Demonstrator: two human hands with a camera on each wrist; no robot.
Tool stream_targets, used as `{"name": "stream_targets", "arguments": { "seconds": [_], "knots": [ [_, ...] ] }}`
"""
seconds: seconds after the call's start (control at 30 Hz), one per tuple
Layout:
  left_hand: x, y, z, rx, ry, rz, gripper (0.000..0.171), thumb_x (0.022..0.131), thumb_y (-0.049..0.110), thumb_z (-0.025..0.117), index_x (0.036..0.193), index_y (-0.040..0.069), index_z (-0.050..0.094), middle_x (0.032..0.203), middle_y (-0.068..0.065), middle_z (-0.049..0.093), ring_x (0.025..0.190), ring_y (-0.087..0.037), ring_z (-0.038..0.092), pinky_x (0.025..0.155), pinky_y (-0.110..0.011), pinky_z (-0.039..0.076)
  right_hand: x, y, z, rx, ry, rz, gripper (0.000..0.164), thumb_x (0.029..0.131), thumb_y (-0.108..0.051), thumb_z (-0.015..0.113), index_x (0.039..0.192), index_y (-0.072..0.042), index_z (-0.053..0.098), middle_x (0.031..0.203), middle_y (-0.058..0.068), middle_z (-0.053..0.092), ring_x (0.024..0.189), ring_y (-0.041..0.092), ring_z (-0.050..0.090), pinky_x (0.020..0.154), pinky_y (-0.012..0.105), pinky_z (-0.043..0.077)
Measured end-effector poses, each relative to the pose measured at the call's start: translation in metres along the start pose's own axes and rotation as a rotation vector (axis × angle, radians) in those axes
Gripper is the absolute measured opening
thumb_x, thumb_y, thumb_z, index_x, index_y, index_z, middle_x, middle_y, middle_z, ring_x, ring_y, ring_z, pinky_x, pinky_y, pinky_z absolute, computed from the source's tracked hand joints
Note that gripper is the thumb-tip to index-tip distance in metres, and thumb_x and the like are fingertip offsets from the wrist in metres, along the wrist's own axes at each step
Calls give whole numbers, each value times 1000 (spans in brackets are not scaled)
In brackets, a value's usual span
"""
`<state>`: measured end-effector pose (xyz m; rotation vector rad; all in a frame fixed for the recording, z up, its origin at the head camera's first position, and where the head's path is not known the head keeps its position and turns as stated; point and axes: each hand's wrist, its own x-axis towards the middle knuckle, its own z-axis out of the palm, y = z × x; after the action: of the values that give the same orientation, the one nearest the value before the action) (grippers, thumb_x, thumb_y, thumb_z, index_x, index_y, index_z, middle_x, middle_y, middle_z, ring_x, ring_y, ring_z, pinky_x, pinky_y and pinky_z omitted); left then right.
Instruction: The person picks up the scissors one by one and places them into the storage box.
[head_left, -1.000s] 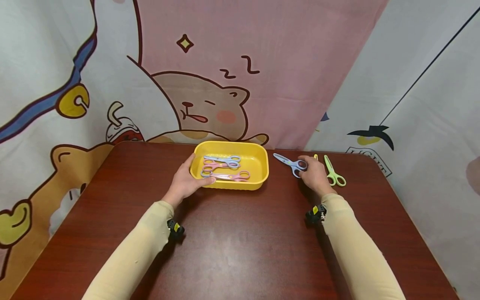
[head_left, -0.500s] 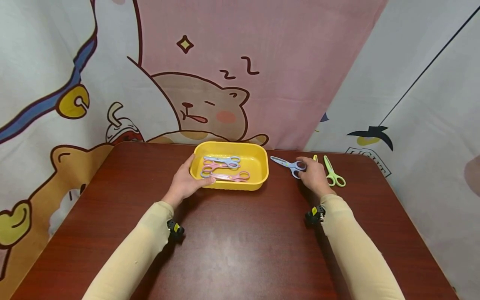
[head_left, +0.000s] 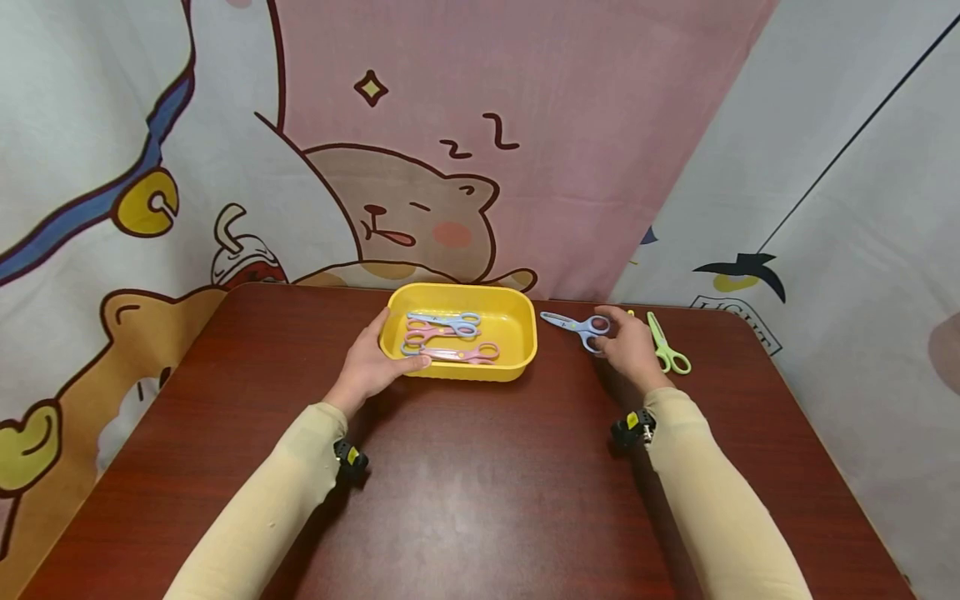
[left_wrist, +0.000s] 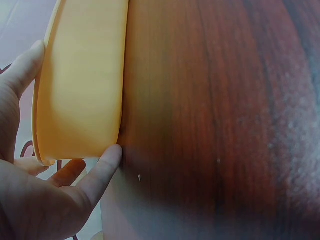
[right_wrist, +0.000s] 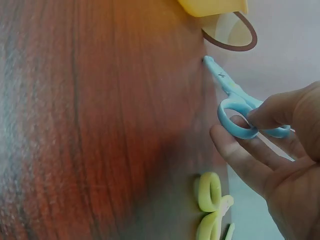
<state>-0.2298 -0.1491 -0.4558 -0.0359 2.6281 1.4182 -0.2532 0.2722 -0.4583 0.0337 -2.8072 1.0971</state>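
Note:
My left hand [head_left: 367, 367] grips the left end of a yellow tray [head_left: 517, 367], thumb over the near rim and fingers along the side wall. In the left wrist view the tray's wall [left_wrist: 82, 85] stands between thumb and fingers. My right hand [head_left: 630, 346] pinches the handle of blue scissors [head_left: 566, 322], whose closed blades point left toward the tray. Thumb and fingers meet at one handle ring [right_wrist: 239, 131] in the right wrist view. Inside the tray lie several scissors, among them blue scissors [head_left: 465, 320] and pink scissors [head_left: 483, 353].
Green scissors [head_left: 662, 343] lie right of my right hand. Yellow scissors [right_wrist: 210, 189] lie beside them, mostly hidden by the hand in the head view. A printed curtain [head_left: 600, 125] hangs behind the dark wooden table [head_left: 465, 483].
The blue scissors have shifted slightly left with my right hand. Just now the right fingers have moved a little back, showing more of the handle ring. The left hand and tray have stayed still.

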Motion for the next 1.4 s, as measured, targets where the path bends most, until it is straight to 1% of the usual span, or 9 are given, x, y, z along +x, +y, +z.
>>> {"name": "stream_targets", "arguments": {
  "seconds": [0.17,0.27,0.4,0.63,0.8,0.9,1.07,1.27,1.4],
  "knots": [
    [0,-2,0,-1,3,3,123,78,42,91,167,14,13,166,-19,28,145,-36,36,121,-50,30,-1,-5,1,122,-49,30,55,89,16,66,142,8,52,120,32,67,92,38,71,66,29,62],
    [1,-3,1,-2,2,4,123,78,42,91,167,14,13,166,-19,29,145,-36,36,121,-49,31,-1,-6,1,195,-71,48,55,89,18,62,143,9,51,122,34,65,96,38,70,68,32,62],
    [1,-4,1,-6,4,4,123,77,42,92,167,14,13,165,-19,29,144,-36,37,121,-49,31,-1,-6,1,287,-90,74,56,90,21,58,144,11,49,125,37,62,94,32,69,70,34,63],
    [0,-3,1,3,5,8,123,77,43,91,167,14,13,165,-19,30,144,-36,37,121,-50,31,-4,-7,-4,448,-112,134,58,91,21,56,147,9,47,131,36,57,84,16,70,74,35,63],
    [1,-2,0,12,6,14,123,77,43,91,167,14,13,164,-19,30,144,-36,37,121,-50,31,-5,-9,-8,531,-140,160,62,90,21,56,149,7,43,135,33,52,84,13,72,80,40,62],
    [1,-2,0,17,6,16,123,77,43,91,167,14,13,164,-20,31,143,-36,38,120,-50,32,-6,-10,-10,539,-154,162,63,91,22,56,151,7,41,136,32,51,86,14,73,83,43,61],
    [1,-3,0,11,5,16,122,78,42,91,168,15,13,163,-19,32,143,-36,39,120,-50,31,-5,-10,-9,505,-161,152,63,90,22,56,150,5,44,135,33,53,86,15,72,80,37,62],
    [0,-2,0,11,4,9,122,78,42,91,167,14,13,164,-20,30,144,-37,37,121,-50,30,-6,-10,-7,429,-174,104,60,87,23,52,145,7,48,132,35,57,88,21,72,78,38,62],
    [1,-1,0,11,3,3,121,79,42,90,168,15,13,165,-20,30,144,-37,37,121,-51,30,-6,-9,-4,397,-171,86,61,86,24,51,144,9,48,132,36,58,88,21,73,75,33,62]
  ]
}}
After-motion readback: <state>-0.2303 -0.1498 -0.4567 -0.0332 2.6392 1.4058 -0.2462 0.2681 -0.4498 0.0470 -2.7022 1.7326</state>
